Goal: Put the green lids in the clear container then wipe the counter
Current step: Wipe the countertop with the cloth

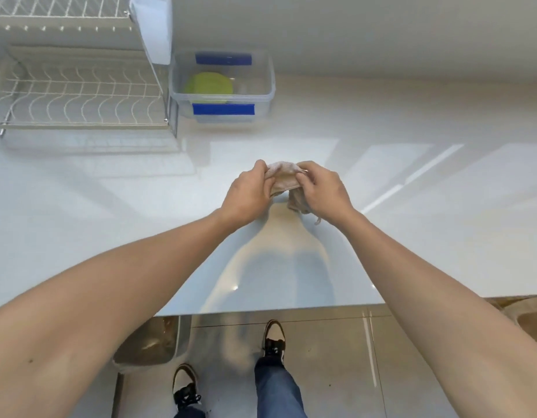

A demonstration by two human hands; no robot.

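Green lids (208, 85) lie stacked inside the clear container (268, 86), which has blue tape on its near and far walls and stands at the back of the white counter (412, 221). A beige cloth (284, 173) is bunched between both hands above the counter's middle. My left hand (246, 196) grips its left side and my right hand (324, 190) pinches its right side; part of the cloth hangs below my right hand.
A white wire dish rack (77, 95) fills the back left of the counter, right beside the container. The counter's front edge (276, 309) runs below my forearms. Tiled floor and my shoes show under it.
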